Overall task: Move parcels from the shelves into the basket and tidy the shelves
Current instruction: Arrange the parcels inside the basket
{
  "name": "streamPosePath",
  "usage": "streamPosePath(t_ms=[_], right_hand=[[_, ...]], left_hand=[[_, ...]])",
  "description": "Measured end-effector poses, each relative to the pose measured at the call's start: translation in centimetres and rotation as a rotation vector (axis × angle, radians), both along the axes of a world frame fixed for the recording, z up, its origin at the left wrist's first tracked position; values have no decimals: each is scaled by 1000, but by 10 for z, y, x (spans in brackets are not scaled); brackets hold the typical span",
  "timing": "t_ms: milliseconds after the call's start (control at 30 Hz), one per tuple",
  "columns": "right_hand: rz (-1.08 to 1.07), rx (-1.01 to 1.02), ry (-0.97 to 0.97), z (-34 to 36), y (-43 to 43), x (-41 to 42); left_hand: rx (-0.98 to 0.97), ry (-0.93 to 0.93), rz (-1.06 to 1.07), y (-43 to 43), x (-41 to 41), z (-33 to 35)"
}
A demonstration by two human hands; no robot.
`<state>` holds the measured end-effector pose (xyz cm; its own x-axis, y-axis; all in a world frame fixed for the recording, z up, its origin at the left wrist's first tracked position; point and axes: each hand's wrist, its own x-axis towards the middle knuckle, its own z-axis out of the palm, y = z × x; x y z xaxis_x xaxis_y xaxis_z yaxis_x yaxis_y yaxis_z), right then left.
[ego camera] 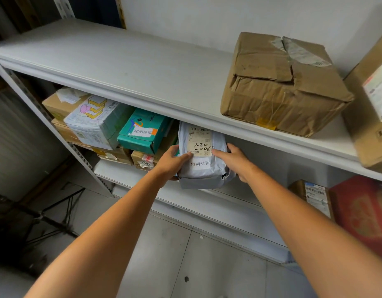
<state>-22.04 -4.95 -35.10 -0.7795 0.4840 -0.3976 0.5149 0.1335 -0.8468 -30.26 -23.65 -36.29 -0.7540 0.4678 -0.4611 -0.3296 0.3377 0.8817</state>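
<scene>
Head — left hand, right hand grip one grey parcel.

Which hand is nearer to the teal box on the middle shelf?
Left. The left hand grips the grey mailer bag at its left edge, just right of the teal box; the right hand holds the bag's far side.

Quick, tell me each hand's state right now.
Left hand: holding the grey mailer parcel by its left side.
Right hand: holding the same parcel's right side.
</scene>
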Motion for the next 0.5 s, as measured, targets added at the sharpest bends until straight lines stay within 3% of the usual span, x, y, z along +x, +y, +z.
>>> streamPosePath(t_ms=[500], right_hand=[[59, -98, 24, -9, 11, 9]], left_hand=[[17, -60, 81, 4, 22, 1]])
